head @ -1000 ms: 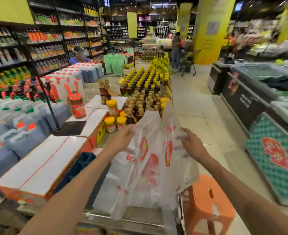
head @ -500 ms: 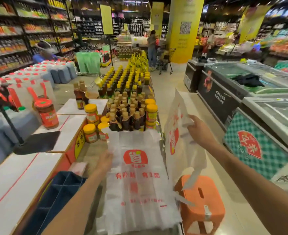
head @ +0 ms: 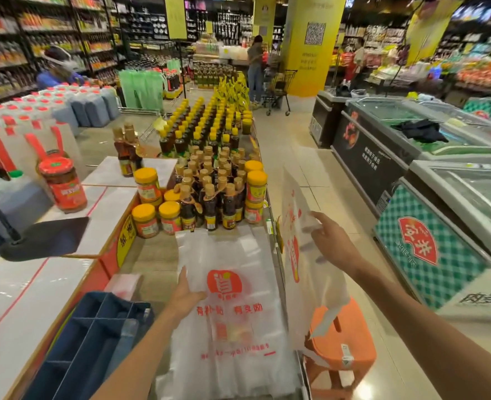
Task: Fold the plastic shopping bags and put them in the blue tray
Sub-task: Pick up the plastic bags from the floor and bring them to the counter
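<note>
Sorting step: left hand (head: 187,295) presses one bag (head: 227,307) flat on the counter with straight fingers, beside the blue tray (head: 88,342); right hand (head: 329,243) pinches a second bag (head: 302,272) upright. Next likely: fold the flat bag

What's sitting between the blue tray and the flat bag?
Head view: only the left hand, pressing the flat bag, and bare counter lie beside the blue tray.

Thin translucent plastic bags (head: 227,307), matt blue tray (head: 94,342)
</note>
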